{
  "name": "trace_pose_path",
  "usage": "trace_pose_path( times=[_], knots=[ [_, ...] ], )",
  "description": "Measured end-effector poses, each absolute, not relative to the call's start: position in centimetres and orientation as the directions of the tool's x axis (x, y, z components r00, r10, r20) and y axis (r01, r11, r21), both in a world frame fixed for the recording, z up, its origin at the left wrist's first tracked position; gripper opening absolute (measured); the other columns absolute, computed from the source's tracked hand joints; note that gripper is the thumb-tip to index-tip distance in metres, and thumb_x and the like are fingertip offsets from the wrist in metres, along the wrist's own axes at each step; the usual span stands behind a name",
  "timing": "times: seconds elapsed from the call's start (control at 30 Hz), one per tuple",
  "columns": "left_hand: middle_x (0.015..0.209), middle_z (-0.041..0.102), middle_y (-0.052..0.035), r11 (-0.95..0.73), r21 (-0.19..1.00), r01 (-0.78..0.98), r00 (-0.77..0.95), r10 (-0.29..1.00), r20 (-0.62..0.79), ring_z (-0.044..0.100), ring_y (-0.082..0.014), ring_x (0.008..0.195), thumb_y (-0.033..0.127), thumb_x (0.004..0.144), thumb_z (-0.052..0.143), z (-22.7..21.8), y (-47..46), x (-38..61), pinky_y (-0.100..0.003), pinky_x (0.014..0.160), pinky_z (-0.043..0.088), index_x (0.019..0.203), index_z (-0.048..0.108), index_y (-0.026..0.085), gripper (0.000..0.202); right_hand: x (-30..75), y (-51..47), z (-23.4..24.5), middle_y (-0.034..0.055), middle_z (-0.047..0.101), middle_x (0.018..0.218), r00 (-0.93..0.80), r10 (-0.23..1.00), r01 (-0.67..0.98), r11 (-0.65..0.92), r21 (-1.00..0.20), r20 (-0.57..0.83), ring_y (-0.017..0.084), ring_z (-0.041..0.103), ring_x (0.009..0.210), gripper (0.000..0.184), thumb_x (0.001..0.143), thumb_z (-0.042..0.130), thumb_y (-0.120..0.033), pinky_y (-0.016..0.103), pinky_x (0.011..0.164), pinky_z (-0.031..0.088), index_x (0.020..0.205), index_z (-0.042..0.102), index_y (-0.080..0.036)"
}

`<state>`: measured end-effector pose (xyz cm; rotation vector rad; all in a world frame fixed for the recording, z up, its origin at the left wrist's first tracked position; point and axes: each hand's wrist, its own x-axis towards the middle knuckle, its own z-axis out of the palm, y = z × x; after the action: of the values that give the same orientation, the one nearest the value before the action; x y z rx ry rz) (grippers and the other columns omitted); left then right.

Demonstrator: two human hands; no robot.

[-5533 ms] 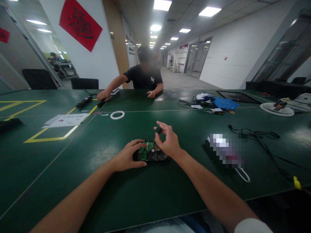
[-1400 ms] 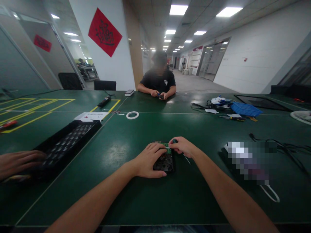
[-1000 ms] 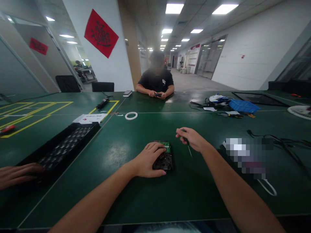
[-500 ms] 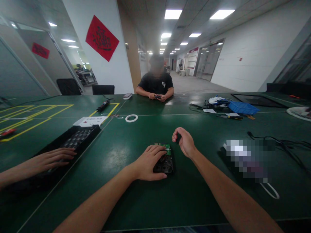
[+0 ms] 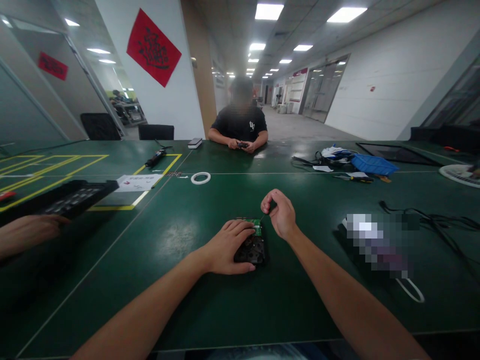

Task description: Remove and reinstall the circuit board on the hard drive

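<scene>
A black device (image 5: 255, 250) with a green circuit board (image 5: 257, 228) at its far end lies on the table. My left hand (image 5: 228, 247) lies over its left side, fingers across the board and thumb along the near edge, steadying it. Much of the device is hidden under that hand. Just right of the board, my right hand (image 5: 280, 212) is closed around a thin dark tool (image 5: 263, 217). Its slender tip points down toward the board's right edge; whether it touches cannot be made out. The tool's handle is mostly hidden by the fingers.
At left, another person's hand (image 5: 32, 232) holds a black tray (image 5: 75, 197). A person (image 5: 240, 125) sits opposite, handling a small dark object. A white tape roll (image 5: 201, 178), blue basket (image 5: 374, 164), pliers (image 5: 354, 178) and black cables (image 5: 431, 222) lie on the green table.
My right hand has turned slightly, and the tool's thin tip now shows toward the board. My left hand stays on the device. The other person's hand has moved the black tray leftward.
</scene>
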<state>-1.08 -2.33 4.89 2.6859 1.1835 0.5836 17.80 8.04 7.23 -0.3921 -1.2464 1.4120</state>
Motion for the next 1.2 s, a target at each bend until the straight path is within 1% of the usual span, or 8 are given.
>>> trace_pose_path(
  times=[0.33,0.5,0.63,0.73,0.87,0.97,1.03,1.2],
  knots=[
    [0.146,0.049,-0.0158,-0.670,0.287,0.684,0.611,0.742,0.276,0.043,-0.0381,0.137,0.074,0.076,0.068,4.9,-2.3,-1.1,-0.054,0.116,0.030,0.148,0.043,0.021,0.093,17.7,8.1,6.9,-0.0016,0.051,0.064,-0.295,0.870,-0.509,0.206,-0.836,0.394,0.014,0.049,0.059,0.026,0.094,0.055,-0.037,0.028,0.058,0.037,0.074,0.056,-0.021],
    [0.146,0.050,-0.0152,-0.675,0.288,0.680,0.613,0.738,0.283,0.043,-0.0376,0.137,0.075,0.076,0.067,4.9,-2.3,-1.1,-0.053,0.116,0.030,0.148,0.043,0.021,0.093,17.7,8.2,6.9,0.0008,0.053,0.066,-0.333,0.860,-0.549,0.157,-0.821,0.387,0.016,0.051,0.064,0.030,0.095,0.047,-0.041,0.030,0.062,0.041,0.078,0.063,-0.021],
    [0.147,0.049,-0.0149,-0.674,0.288,0.681,0.610,0.739,0.286,0.043,-0.0376,0.137,0.075,0.076,0.067,4.8,-2.4,-1.1,-0.054,0.116,0.029,0.148,0.043,0.022,0.093,18.1,8.5,7.4,0.0031,0.061,0.077,-0.312,0.854,-0.472,0.240,-0.848,0.415,0.017,0.056,0.074,0.022,0.090,0.054,-0.034,0.031,0.072,0.045,0.088,0.071,-0.020],
    [0.147,0.049,-0.0151,-0.676,0.287,0.679,0.613,0.737,0.285,0.042,-0.0379,0.138,0.075,0.076,0.067,4.9,-2.4,-1.2,-0.054,0.116,0.029,0.149,0.043,0.022,0.093,18.2,8.5,7.5,0.0025,0.061,0.078,-0.299,0.855,-0.440,0.271,-0.856,0.424,0.017,0.056,0.076,0.018,0.087,0.057,-0.031,0.031,0.077,0.046,0.083,0.071,-0.020],
    [0.146,0.050,-0.0154,-0.675,0.292,0.677,0.616,0.737,0.276,0.042,-0.0381,0.138,0.074,0.077,0.067,5.0,-2.4,-1.1,-0.054,0.116,0.030,0.149,0.043,0.022,0.092,17.9,8.1,7.5,0.0013,0.059,0.073,-0.404,0.836,-0.471,0.159,-0.868,0.372,0.016,0.057,0.068,0.022,0.087,0.057,-0.034,0.032,0.070,0.047,0.071,0.062,-0.020],
    [0.145,0.050,-0.0152,-0.675,0.295,0.676,0.617,0.738,0.274,0.043,-0.0381,0.137,0.074,0.077,0.067,4.9,-2.3,-1.1,-0.054,0.116,0.030,0.149,0.042,0.022,0.093,17.6,7.7,7.5,-0.0001,0.055,0.064,-0.476,0.810,-0.458,0.105,-0.883,0.343,0.014,0.051,0.059,0.025,0.090,0.053,-0.037,0.029,0.060,0.041,0.072,0.059,-0.020],
    [0.145,0.050,-0.0153,-0.675,0.295,0.677,0.617,0.738,0.273,0.043,-0.0381,0.137,0.074,0.076,0.067,4.9,-2.3,-1.1,-0.054,0.116,0.030,0.149,0.043,0.022,0.093,17.4,7.7,7.6,-0.0007,0.052,0.061,-0.504,0.795,-0.468,0.076,-0.880,0.337,0.014,0.048,0.057,0.027,0.091,0.050,-0.039,0.028,0.057,0.038,0.074,0.060,-0.020],
    [0.148,0.049,-0.0156,-0.668,0.301,0.680,0.610,0.744,0.273,0.042,-0.0389,0.138,0.074,0.076,0.068,4.8,-2.3,-1.1,-0.055,0.116,0.030,0.150,0.041,0.023,0.094,17.3,8.4,7.9,0.0016,0.056,0.071,-0.538,0.786,-0.465,0.024,-0.885,0.304,0.014,0.051,0.064,0.022,0.086,0.053,-0.037,0.028,0.060,0.040,0.076,0.061,-0.019]
  ],
)
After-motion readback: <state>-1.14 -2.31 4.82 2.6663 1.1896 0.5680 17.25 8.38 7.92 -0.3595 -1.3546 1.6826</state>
